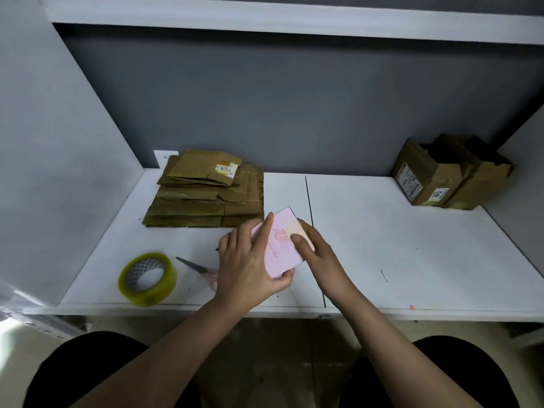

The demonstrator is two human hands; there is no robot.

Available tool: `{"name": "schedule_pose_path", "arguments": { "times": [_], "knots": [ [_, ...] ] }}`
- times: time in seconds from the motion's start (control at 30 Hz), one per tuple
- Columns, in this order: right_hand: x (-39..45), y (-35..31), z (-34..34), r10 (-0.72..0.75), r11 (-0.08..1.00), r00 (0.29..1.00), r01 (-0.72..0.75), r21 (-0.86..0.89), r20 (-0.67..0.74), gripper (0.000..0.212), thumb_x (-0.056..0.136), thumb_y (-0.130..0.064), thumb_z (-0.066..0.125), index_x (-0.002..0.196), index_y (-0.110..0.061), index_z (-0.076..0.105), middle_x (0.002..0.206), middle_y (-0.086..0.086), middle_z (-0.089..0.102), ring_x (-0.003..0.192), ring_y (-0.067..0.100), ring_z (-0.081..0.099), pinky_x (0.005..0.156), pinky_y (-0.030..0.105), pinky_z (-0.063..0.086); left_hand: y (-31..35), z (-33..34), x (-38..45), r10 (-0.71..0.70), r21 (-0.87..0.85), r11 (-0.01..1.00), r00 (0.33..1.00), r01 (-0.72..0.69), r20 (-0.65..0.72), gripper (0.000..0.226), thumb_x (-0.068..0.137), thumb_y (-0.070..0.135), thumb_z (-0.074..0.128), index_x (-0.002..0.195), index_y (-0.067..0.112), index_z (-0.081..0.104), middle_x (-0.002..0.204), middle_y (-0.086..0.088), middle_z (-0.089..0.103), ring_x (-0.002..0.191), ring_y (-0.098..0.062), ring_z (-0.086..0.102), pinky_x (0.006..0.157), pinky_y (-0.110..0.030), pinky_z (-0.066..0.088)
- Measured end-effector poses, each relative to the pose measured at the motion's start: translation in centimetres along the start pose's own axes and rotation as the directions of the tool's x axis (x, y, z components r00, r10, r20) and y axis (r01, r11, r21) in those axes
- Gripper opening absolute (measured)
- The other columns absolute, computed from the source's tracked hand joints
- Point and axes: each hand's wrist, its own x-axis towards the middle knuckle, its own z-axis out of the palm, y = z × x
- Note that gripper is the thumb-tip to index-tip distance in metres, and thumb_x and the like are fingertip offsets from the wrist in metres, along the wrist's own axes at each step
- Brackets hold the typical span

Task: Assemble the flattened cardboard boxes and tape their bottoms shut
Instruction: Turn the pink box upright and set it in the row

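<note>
A small pink printed box (282, 242) sat above the white tabletop (382, 245), grasped by the left hand (250, 266) and right hand (316, 251). Flattened brown cardboard (206, 192) lay stacked behind; glossy tape roll (147, 278) left.

This looks like a small packing station, the sort found in a stockroom or mail-order workspace. A plain white surface (382, 231) sits boxed in by bare grey walls (265, 98), with a white shelf (265, 16) running overhead like a cubicle bay. A stack of flattened brown cardboard boxes (206, 192) lies at the back left, several bearing shipping labels, and assembled boxes (447, 175) stand in the far right corner. A roll of clear packing tape (147, 279) and a pair of scissors (200, 269) lie near the front edge.
</note>
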Motion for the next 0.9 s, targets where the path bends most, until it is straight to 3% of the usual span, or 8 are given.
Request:
{"name": "schedule_pose_path", "arguments": {
  "times": [0.13, 0.23, 0.33, 0.5, 0.63, 0.77, 0.9],
  "knots": [
    [-0.8, -0.6, 0.3, -0.011, 0.999, 0.996, 0.014, -0.037, 0.084, 0.053, 0.086, -0.024, 0.07, 0.13, -0.033, 0.043, 0.125, -0.016, 0.053, 0.114, 0.001, 0.052, 0.078, 0.011, 0.048, -0.6, -1.0, -0.4, 0.037, 0.008, 0.999, 0.999, -0.037, 0.002, 0.095, 0.059, 0.065, 0.064, 0.137, 0.017, 0.038, 0.121, -0.009, 0.055, 0.109, -0.021, 0.045, 0.087, -0.039, 0.046],
    [-0.6, -1.4, 0.7, 0.013, 0.997, 1.0, -0.014, 0.076, 0.015, 0.037, 0.096, -0.042, 0.051, 0.131, -0.031, 0.049, 0.123, -0.016, 0.058, 0.113, 0.002, 0.055, 0.078, 0.01, 0.047, -0.4, -1.5, -0.6, 0.064, 0.016, 0.998, 0.998, -0.064, 0.002, 0.097, 0.059, 0.065, 0.064, 0.138, 0.017, 0.036, 0.123, -0.008, 0.052, 0.109, -0.022, 0.046, 0.088, -0.039, 0.044],
    [-0.5, -1.3, 1.4, 0.019, 1.0, 0.998, -0.019, -0.005, -0.057, 0.055, 0.088, -0.062, 0.04, 0.133, -0.032, 0.048, 0.127, -0.009, 0.058, 0.115, 0.009, 0.055, 0.083, 0.017, 0.046, -0.1, -2.0, -0.9, 0.094, 0.026, 0.995, 0.995, -0.093, -0.025, 0.094, 0.061, 0.064, 0.065, 0.137, 0.017, 0.037, 0.125, -0.008, 0.051, 0.111, -0.023, 0.047, 0.091, -0.039, 0.042],
    [-0.9, -1.4, 1.7, -0.021, 0.999, 0.999, 0.019, -0.05, -0.041, 0.054, 0.093, -0.048, 0.052, 0.142, -0.034, 0.037, 0.14, -0.005, 0.049, 0.122, 0.012, 0.05, 0.079, 0.018, 0.051, -0.2, -2.6, -1.2, 0.106, 0.024, 0.994, 0.992, -0.105, -0.07, 0.094, 0.06, 0.064, 0.066, 0.137, 0.017, 0.039, 0.126, -0.006, 0.046, 0.11, -0.023, 0.046, 0.089, -0.04, 0.044],
    [-1.2, -1.9, 1.5, -0.062, 0.992, 0.998, 0.062, -0.114, 0.004, 0.072, 0.081, -0.049, 0.067, 0.143, -0.034, 0.034, 0.138, -0.01, 0.049, 0.12, 0.009, 0.051, 0.087, 0.022, 0.053, -0.5, -2.8, -1.1, 0.123, 0.01, 0.992, 0.99, -0.122, -0.062, 0.093, 0.061, 0.064, 0.065, 0.137, 0.017, 0.039, 0.127, -0.005, 0.045, 0.111, -0.022, 0.046, 0.09, -0.04, 0.044],
    [-1.2, -2.5, 2.0, -0.008, 0.999, 0.996, 0.013, 0.048, -0.094, 0.061, 0.081, -0.062, 0.04, 0.131, -0.03, 0.05, 0.125, -0.008, 0.059, 0.111, 0.008, 0.056, 0.073, 0.01, 0.046, -0.5, -3.0, -0.8, 0.168, 0.017, 0.986, 0.985, -0.167, -0.039, 0.093, 0.063, 0.064, 0.065, 0.138, 0.017, 0.036, 0.129, -0.006, 0.045, 0.113, -0.022, 0.047, 0.093, -0.039, 0.041],
    [-0.9, -2.7, 2.1, -0.008, 0.998, 0.995, 0.003, -0.057, -0.102, 0.05, 0.093, -0.054, 0.045, 0.137, -0.03, 0.044, 0.129, -0.002, 0.058, 0.108, 0.008, 0.057, 0.069, 0.011, 0.047, -0.1, -3.1, -1.1, 0.143, 0.016, 0.99, 0.988, -0.142, -0.06, 0.094, 0.061, 0.064, 0.066, 0.137, 0.018, 0.037, 0.129, -0.006, 0.045, 0.113, -0.022, 0.046, 0.092, -0.04, 0.042]
  ]
}}
